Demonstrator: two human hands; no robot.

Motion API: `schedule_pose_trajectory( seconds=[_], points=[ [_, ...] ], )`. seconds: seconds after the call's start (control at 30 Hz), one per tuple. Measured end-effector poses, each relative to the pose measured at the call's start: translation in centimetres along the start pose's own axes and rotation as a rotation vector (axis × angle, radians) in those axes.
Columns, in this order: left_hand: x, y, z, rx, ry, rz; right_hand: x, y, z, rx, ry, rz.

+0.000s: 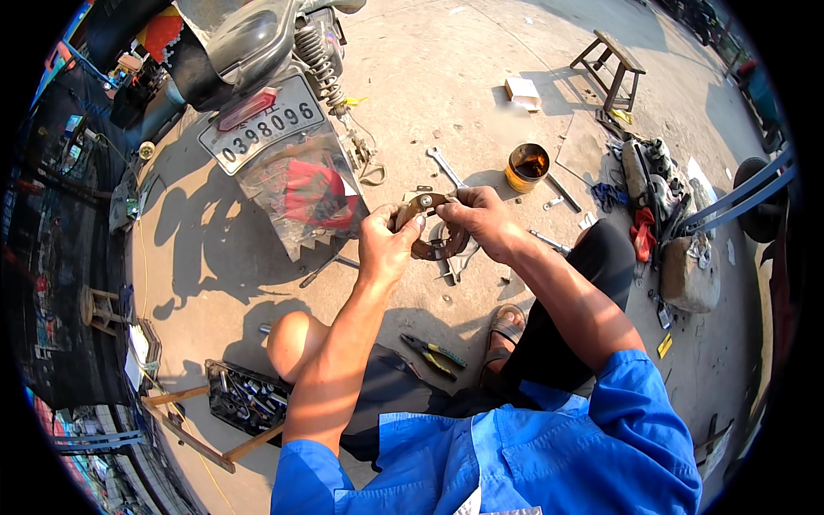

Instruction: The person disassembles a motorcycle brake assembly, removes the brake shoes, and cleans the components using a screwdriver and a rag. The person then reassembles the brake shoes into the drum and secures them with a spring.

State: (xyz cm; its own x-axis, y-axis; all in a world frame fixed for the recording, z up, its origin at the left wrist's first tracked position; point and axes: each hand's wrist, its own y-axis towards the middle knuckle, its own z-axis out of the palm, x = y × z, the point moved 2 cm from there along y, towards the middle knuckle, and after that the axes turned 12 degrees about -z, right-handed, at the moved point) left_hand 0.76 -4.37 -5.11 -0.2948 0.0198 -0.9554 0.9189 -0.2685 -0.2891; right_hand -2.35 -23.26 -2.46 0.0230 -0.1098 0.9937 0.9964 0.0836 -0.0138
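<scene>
Between my two hands is a pair of curved, rusty-brown brake shoes (436, 250), set together in a rough ring. My left hand (384, 243) pinches its left side, thumb on the near face. Closed on the upper right part is my right hand (486, 222). A bright round bolt or pin end shows at the ring's top. Behind and below the ring, a grey metal part lies on the ground, partly hidden. An open-end wrench (445, 166) rests just beyond my hands. Pliers with yellow-and-black handles (433, 354) lie nearer, between my legs.
A motorbike's rear with licence plate (262, 125) and spring shock stands at the upper left. To the right is a can of dark liquid (527, 166). A socket tray (247, 396) sits by my left knee. Farther off are a wooden stool (608, 67) and a stone block (689, 275).
</scene>
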Motion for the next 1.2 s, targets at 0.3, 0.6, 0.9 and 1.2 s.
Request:
schedule_pose_trajectory(
  seconds=[0.3, 0.6, 0.9, 1.2],
  points=[
    [-0.2, -0.4, 0.6, -0.037, 0.028, 0.085, 0.0, 0.0, -0.2, 0.016, 0.004, 0.015],
    [-0.2, -0.7, 1.3, -0.007, -0.059, 0.055, 0.9, -0.2, -0.7, 0.070, -0.113, 0.034],
    [-1.0, 1.5, 1.2, -0.029, -0.030, 0.091, 5.1, 1.0, -6.8, 0.071, -0.457, -0.066],
    [6.3, 10.5, 2.4, -0.092, 0.439, -0.111, 4.5, 2.5, -12.1, -0.216, -0.449, -0.136]
  ],
)
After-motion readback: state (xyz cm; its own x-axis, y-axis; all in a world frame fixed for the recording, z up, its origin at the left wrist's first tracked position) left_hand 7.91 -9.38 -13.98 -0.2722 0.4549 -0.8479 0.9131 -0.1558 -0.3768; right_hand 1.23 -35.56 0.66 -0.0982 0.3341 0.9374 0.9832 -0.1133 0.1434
